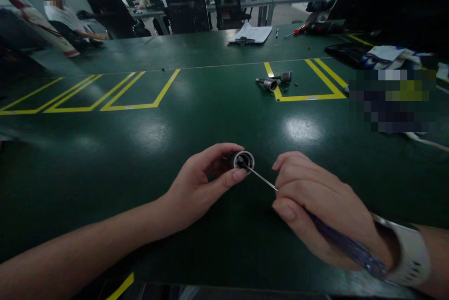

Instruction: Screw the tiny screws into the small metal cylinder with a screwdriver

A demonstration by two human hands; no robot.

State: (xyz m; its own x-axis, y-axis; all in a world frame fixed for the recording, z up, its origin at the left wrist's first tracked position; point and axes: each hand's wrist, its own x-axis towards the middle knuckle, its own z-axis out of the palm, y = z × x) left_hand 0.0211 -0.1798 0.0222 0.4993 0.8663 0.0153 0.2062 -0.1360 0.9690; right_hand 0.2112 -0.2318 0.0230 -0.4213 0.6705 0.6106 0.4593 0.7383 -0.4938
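In the middle of the frame, the left hand (pixel 198 178) pinches a small metal cylinder (pixel 243 160) between its thumb and curled fingers, with the round open end facing the camera. The right hand (pixel 315 202), at lower right, is closed around a screwdriver (pixel 354 248) with a translucent purplish handle. Its thin shaft points up and to the left, and the tip meets the cylinder's opening; how deep it goes cannot be told. A pale watch (pixel 409 248) circles the right wrist.

Both hands are above a green table (pixel 105 164) marked with yellow tape (pixel 308 98). Right of centre in the upper half, two similar metal parts (pixel 270 85) lie close together by a taped corner, small dark bits near them. Farther up are a clipboard (pixel 250 33) with white paper and, to its right, a red-and-black tool (pixel 321 27).
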